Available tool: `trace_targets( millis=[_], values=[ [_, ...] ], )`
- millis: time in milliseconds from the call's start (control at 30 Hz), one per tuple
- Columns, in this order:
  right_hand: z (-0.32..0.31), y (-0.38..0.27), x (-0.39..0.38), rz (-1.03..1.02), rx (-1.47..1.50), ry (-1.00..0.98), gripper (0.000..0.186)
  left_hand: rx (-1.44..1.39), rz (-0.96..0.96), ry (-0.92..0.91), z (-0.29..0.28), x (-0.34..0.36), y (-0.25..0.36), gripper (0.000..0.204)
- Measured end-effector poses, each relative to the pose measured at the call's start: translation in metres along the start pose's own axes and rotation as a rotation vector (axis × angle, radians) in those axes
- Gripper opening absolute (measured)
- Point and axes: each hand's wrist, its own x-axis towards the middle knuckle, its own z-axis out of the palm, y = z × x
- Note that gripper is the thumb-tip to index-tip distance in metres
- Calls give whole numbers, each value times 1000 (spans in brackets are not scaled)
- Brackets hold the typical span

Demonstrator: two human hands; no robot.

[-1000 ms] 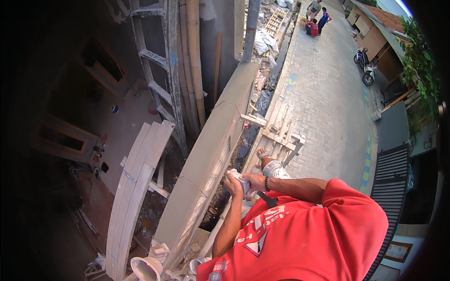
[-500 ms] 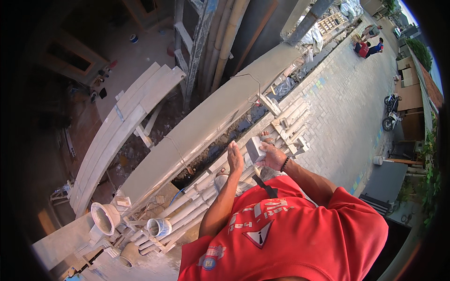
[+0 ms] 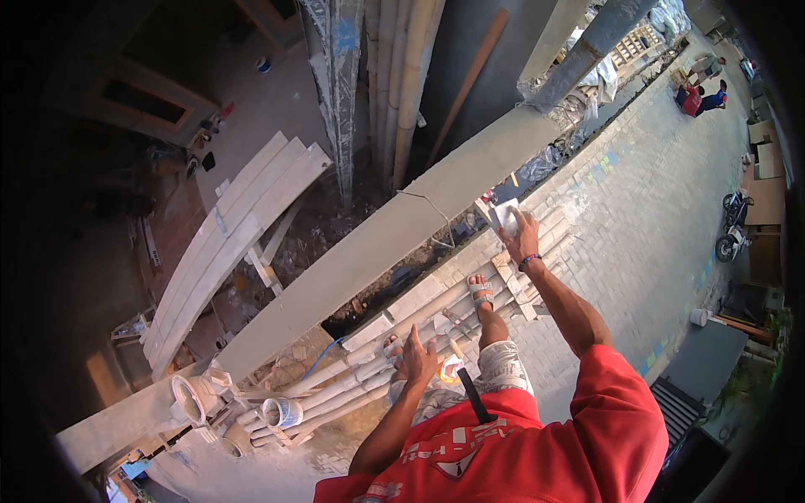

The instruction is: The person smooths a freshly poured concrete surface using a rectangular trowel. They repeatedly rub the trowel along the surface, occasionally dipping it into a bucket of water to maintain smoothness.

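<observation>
My right hand (image 3: 524, 236) is closed on a grey rectangular block (image 3: 505, 215) with a pale face. It is stretched out ahead, close to the side of a long, smooth grey wall (image 3: 402, 214). My left hand (image 3: 418, 359) hangs low before my body, thumb and forefinger apart, holding nothing that I can see. It hovers above the bamboo poles (image 3: 335, 397) where my sandalled feet stand. A thin bent wire (image 3: 429, 204) lies over the wall's top.
A dark ditch (image 3: 381, 289) runs along the wall's foot. At lower left stand a white bucket (image 3: 283, 412) and a pale basin (image 3: 193, 398). A curved pale wooden form (image 3: 239, 243) lies beyond the wall. Other people (image 3: 700, 88) and a motorbike (image 3: 733, 226) are on the paving.
My right hand has reached forward and to the right with the block. My left hand has dropped back from beside it, and the two are now far apart. My view has shifted.
</observation>
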Motion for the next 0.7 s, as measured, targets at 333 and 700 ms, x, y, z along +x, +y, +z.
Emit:
trace_targets(
  millis=[333,700],
  values=[
    [87,29,165,-17,-280,100,61,71,-620,-162,29,-61,-99,58],
    [113,-16,157,-289,-232,5,55,-285,-587,-129,66,-70,-121,52]
  ],
)
